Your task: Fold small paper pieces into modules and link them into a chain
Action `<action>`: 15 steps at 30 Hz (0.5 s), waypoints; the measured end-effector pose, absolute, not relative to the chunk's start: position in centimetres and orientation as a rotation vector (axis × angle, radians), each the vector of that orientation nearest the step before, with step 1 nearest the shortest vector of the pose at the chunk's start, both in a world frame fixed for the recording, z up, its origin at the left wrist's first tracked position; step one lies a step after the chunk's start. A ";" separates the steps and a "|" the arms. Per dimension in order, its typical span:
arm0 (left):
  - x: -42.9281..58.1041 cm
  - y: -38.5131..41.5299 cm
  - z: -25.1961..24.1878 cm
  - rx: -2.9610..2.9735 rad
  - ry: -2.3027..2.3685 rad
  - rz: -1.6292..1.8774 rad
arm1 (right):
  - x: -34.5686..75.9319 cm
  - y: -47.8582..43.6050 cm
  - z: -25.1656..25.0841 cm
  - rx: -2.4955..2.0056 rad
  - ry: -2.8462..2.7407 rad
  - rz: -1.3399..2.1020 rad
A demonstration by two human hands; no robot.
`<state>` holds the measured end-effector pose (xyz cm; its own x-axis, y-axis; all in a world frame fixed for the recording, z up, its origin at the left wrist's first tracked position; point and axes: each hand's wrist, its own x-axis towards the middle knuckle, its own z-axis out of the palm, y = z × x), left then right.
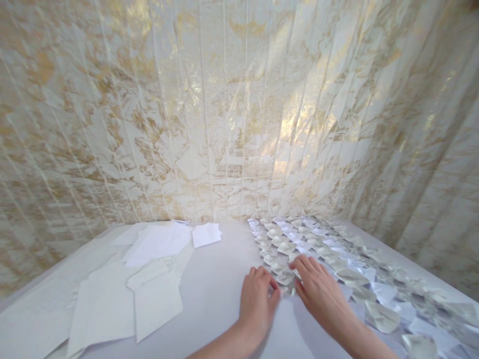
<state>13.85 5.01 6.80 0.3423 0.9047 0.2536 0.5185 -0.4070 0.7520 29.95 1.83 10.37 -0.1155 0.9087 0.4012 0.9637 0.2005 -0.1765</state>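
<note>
Both my hands rest on a white table at the near edge of a spread of small folded paper pieces. My left hand has its fingers curled and pinches one folded piece at the edge of the spread. My right hand lies flat beside it with fingers stretched out, fingertips touching the same folded pieces. The folded pieces are white and silvery, laid overlapping in rows toward the right.
Loose white paper sheets lie scattered on the table's left side, with a smaller square sheet near the back. A cream and gold patterned curtain hangs right behind and around the table.
</note>
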 end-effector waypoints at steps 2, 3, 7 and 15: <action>14.0 5.1 6.4 2.075 1.306 0.863 | 27.4 3.7 11.3 -1.615 -2.112 -0.228; 13.6 5.1 6.2 2.077 1.353 0.851 | 25.8 5.0 11.7 -1.569 -2.117 -0.219; 9.5 5.3 4.9 2.065 1.526 0.878 | 17.9 12.4 11.1 -1.558 -2.092 -0.169; 3.4 7.1 1.9 2.070 1.578 1.082 | 13.1 23.9 6.4 -1.799 -1.888 -0.210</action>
